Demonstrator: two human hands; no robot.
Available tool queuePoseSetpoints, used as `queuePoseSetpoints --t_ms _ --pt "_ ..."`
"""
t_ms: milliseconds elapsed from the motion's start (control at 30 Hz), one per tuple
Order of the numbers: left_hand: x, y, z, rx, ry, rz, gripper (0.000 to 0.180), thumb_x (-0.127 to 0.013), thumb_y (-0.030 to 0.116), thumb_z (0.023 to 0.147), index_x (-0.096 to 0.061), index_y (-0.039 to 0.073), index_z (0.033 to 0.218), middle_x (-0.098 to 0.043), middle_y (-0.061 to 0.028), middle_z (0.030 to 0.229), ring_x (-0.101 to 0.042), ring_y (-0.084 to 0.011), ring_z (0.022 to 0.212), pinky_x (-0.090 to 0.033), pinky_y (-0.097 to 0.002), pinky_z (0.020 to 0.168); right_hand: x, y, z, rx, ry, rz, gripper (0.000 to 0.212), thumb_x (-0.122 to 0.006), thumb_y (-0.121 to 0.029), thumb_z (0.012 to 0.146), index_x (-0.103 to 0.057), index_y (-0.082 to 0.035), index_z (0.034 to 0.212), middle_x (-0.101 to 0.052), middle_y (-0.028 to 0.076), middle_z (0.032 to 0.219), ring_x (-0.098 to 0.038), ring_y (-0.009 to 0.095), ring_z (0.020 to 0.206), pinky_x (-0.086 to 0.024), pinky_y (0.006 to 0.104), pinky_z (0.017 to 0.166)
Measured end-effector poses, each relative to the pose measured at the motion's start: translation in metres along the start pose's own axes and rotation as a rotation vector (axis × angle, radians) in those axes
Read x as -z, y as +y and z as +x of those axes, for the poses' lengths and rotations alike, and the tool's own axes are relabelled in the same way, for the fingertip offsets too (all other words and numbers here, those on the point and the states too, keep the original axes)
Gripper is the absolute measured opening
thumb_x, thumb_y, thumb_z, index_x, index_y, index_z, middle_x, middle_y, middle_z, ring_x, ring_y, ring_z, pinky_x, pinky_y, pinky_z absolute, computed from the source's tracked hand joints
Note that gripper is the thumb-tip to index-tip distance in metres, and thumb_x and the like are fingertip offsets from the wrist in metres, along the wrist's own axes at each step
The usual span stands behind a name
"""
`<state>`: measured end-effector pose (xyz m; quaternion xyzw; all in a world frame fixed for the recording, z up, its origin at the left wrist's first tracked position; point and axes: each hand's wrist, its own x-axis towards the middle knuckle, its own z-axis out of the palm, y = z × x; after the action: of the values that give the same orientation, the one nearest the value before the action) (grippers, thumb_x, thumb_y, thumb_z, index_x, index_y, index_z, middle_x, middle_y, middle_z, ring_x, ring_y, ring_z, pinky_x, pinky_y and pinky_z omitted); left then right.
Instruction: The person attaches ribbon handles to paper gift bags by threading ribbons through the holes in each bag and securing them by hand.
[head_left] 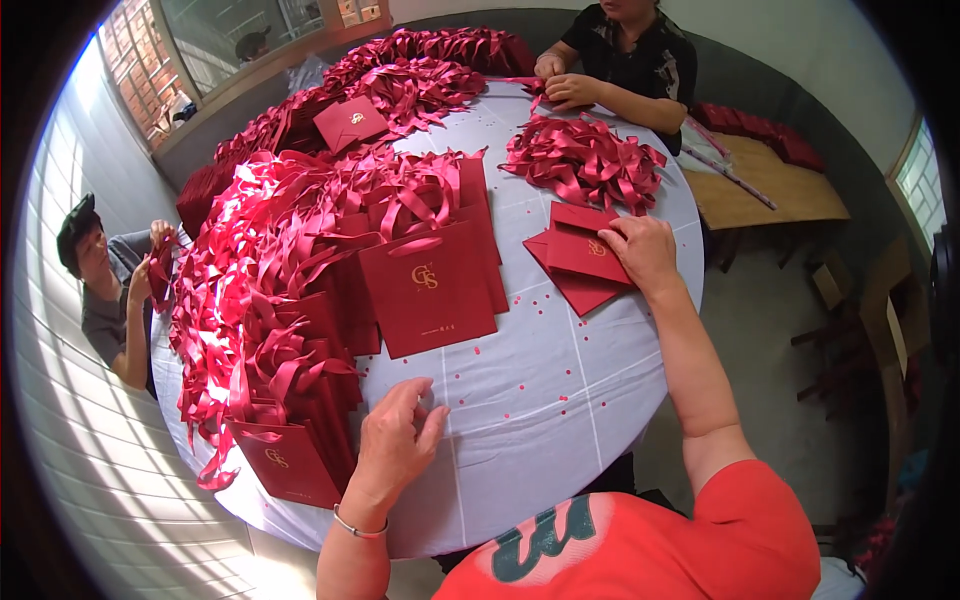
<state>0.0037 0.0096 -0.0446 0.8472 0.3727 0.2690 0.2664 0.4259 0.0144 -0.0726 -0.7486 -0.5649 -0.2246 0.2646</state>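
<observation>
While the right hand (640, 250) sits palm-down with its fingers pressing on a small stack of flat red paper bags (580, 262) out on the far right of the counter (540, 400), the left hand (395, 440) rests loosely open near the front edge, gripping nothing, fingertips just beside the long overlapped row of red bags with ribbon handles (290, 330). One big red bag (428, 290) lies face up between the two hands, apart from both. A pile of loose red ribbons (585, 160) sits just beyond the right hand. Two other people work at the far side and the left edge.
</observation>
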Motion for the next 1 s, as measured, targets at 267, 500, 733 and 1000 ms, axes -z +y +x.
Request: queuePoseSetpoints --t_ms 267,500,733,1000 --pt "-0.003 0.023 -0.007 -0.075 0.098 -0.077 0.023 -0.071 -0.002 0.082 -0.064 -0.003 0.103 -0.069 -0.0131 0.093 -0.068 -0.0163 0.068 -0.054 -0.0279 0.059 0.026 -0.018 0.011 0.181 0.454 -0.042 0.016 -0.073 -0.023 0.084 -0.064 -0.013 0.076 -0.063 0.002 0.073 -0.061 0.023 0.075 -0.044 0.0394 0.068" --pt "0.008 0.087 -0.002 -0.363 0.086 -0.184 0.020 -0.071 -0.007 0.081 -0.069 -0.002 0.101 -0.070 -0.0133 0.088 -0.068 -0.0184 0.071 -0.054 -0.0271 0.064 0.083 -0.105 -0.018 0.348 0.289 0.128 0.025 -0.071 -0.013 0.076 -0.050 -0.010 0.064 -0.052 0.007 0.061 -0.055 0.027 0.062 -0.041 0.0408 0.058" --pt "-0.015 0.073 0.015 -0.126 0.213 -0.284 0.017 -0.066 -0.001 0.090 -0.071 -0.003 0.105 -0.068 -0.0078 0.078 -0.061 -0.0079 0.064 -0.048 -0.0229 0.057 0.085 -0.153 -0.044 0.364 0.111 0.219 0.015 -0.068 -0.013 0.076 -0.058 -0.008 0.066 -0.058 0.008 0.062 -0.057 0.025 0.062 -0.043 0.0387 0.059" --pt "-0.015 0.059 0.012 -0.088 0.360 -0.500 0.016 -0.068 0.002 0.091 -0.069 -0.003 0.106 -0.065 -0.0018 0.076 -0.055 -0.0037 0.062 -0.046 -0.0219 0.056 0.078 -0.160 -0.048 0.370 0.128 0.199 0.014 -0.068 -0.012 0.076 -0.058 -0.007 0.067 -0.057 0.007 0.062 -0.057 0.025 0.062 -0.042 0.0380 0.059"
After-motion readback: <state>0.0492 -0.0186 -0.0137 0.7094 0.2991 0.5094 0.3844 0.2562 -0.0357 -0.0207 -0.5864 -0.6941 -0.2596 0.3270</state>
